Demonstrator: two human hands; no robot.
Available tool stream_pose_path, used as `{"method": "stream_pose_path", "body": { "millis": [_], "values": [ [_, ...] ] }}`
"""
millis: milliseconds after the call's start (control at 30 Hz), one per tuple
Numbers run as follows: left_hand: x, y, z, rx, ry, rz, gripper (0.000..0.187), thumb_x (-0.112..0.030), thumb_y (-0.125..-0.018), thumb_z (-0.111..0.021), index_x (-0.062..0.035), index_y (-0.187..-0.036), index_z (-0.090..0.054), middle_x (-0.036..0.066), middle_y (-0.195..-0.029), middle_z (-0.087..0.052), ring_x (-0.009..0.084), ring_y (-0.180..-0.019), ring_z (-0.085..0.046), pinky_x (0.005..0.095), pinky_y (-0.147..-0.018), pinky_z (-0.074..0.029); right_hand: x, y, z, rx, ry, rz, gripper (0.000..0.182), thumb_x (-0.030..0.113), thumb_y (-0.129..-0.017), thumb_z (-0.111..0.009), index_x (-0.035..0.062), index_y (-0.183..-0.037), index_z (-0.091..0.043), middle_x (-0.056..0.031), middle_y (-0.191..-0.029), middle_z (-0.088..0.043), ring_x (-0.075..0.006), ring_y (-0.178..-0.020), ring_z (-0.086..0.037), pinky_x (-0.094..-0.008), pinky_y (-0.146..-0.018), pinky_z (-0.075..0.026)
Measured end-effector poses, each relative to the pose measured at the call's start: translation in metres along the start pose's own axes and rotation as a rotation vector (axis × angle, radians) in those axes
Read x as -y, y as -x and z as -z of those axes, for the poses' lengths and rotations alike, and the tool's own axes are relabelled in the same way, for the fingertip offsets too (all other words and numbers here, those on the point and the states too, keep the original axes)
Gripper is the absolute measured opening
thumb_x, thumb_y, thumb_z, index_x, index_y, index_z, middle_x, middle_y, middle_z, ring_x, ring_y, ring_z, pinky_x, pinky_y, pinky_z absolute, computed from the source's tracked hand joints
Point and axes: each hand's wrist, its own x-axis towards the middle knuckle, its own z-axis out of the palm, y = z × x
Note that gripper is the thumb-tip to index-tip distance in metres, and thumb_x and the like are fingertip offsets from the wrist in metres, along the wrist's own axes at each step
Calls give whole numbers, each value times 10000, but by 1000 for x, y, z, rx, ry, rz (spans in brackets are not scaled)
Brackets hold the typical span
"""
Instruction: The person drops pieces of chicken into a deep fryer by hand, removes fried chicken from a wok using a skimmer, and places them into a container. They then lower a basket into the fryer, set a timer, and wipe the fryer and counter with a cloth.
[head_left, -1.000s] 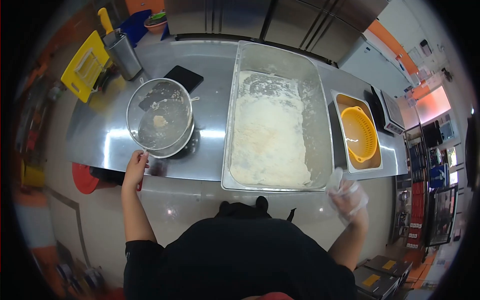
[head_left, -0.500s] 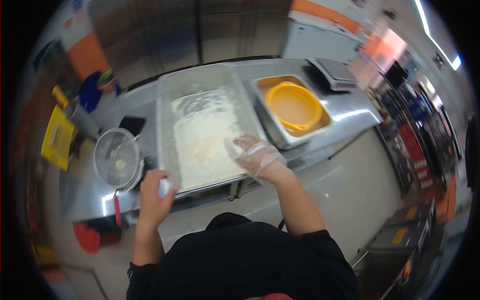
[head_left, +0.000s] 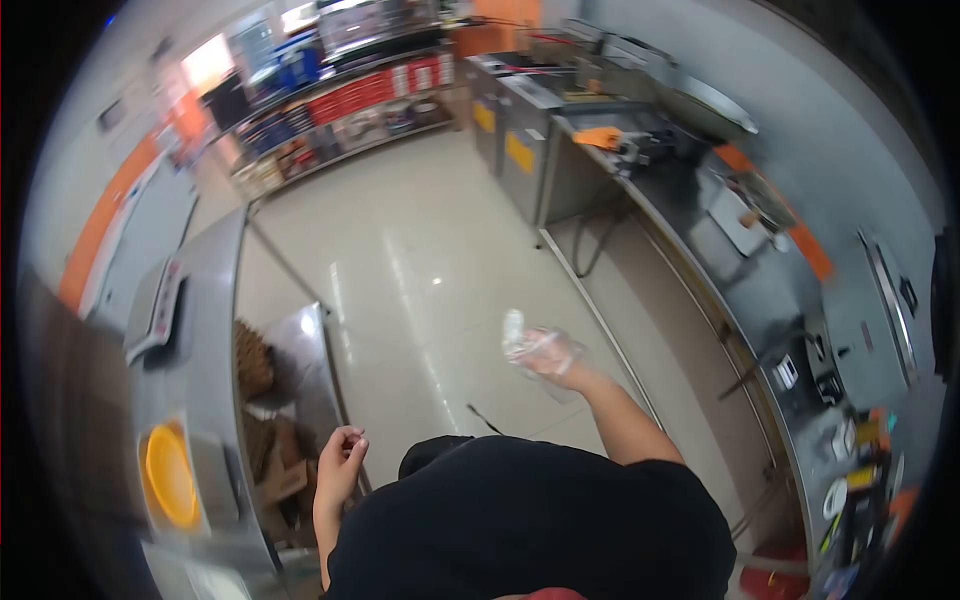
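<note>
My right hand [head_left: 548,355] is held out over the floor, in a loose, clear plastic glove. Its fingers look loosely apart, and a whitish patch shows at the glove's tip, slightly blurred. Bare and curled, my left hand [head_left: 343,462] hangs beside the left steel table, its fingers drawn in towards the thumb with nothing visible in them. Nearest it is the lower shelf [head_left: 312,350] of that table. On the tabletop, a yellow round sieve or bowl [head_left: 172,476] rests in a steel pan [head_left: 212,470], apart from both hands.
A scale [head_left: 155,308] stands on the left table [head_left: 210,270]; egg trays [head_left: 252,360] and cardboard [head_left: 285,475] lie below. Tiled floor [head_left: 430,240] runs ahead to a stocked rack [head_left: 350,105]. Along the right runs a steel counter [head_left: 690,200] with utensils and appliances.
The view has swung right, away from the flour-filled tray, which was under my right hand. My right hand is now over the floor. The left hand's fingers have curled in.
</note>
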Motion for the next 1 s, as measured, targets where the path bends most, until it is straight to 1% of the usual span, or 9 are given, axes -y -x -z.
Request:
{"method": "stream_pose_path", "body": {
  "millis": [100,233,367,467,500,533,700,867,1000],
  "values": [
    [31,-99,-44,212,12,282,183,-213,-838,-545,-50,-920,-550,8,-765,-541,98,-732,-507,230,-661,-409,-20,60,63,-322,162,-482,328,330,-772,-582,67,-968,-566,-98,-782,-590,-207,-687,-551,-324,-640,-439],
    [151,-197,-78,193,-271,562,250,-272,-840,-518,-33,-902,-555,41,-724,-574,142,-658,-549,292,-602,-439,-68,98,90,-508,73,-590,306,286,-763,-599,62,-969,-565,-82,-749,-581,-170,-685,-550,-307,-628,-441],
    [322,-279,-56,731,-1332,-278,351,-314,-797,-524,32,-759,-571,129,-642,-594,240,-612,-581,352,-566,-452,-94,79,118,-732,-62,-687,277,230,-760,-631,53,-963,-566,-62,-782,-585,-135,-702,-535,-279,-650,-442],
    [332,-342,-63,277,-532,681,341,-290,-752,-543,41,-802,-603,175,-640,-595,279,-662,-610,391,-618,-459,-119,56,153,-1058,-299,-423,257,217,-756,-633,41,-929,-562,-57,-781,-580,-139,-714,-547,-286,-655,-445],
    [330,-375,-61,342,-763,513,344,-285,-752,-541,46,-822,-606,174,-644,-598,266,-659,-614,377,-608,-462,-112,46,166,-1150,-229,-400,256,217,-755,-635,35,-919,-561,-59,-780,-579,-143,-718,-550,-290,-659,-447],
    [324,-413,-53,393,-986,328,349,-279,-752,-539,51,-841,-608,173,-649,-602,253,-657,-618,363,-598,-464,-102,37,182,-1179,39,-450,265,225,-755,-638,33,-918,-559,-64,-778,-578,-146,-723,-551,-293,-667,-447],
    [278,-599,-75,188,-645,687,396,-300,-774,-538,65,-920,-585,248,-826,-605,341,-868,-586,395,-713,-453,-15,-28,280,-1452,558,-722,310,266,-777,-589,47,-989,-532,-99,-813,-598,-235,-750,-580,-335,-684,-456],
    [78,-739,-205,540,-911,-242,342,-274,-800,-491,46,-708,-571,220,-735,-588,388,-728,-557,421,-667,-436,0,-55,368,-901,1461,-1193,311,155,-805,-492,49,-1097,-477,-123,-849,-594,-302,-777,-578,-377,-666,-469],
    [-79,-755,-363,666,-574,-459,303,-259,-789,-562,32,-876,-573,192,-826,-614,305,-794,-593,369,-697,-459,-1,-53,407,-702,1638,-1247,311,125,-816,-441,21,-1109,-460,-136,-845,-581,-280,-798,-567,-359,-686,-474]
  ]
}}
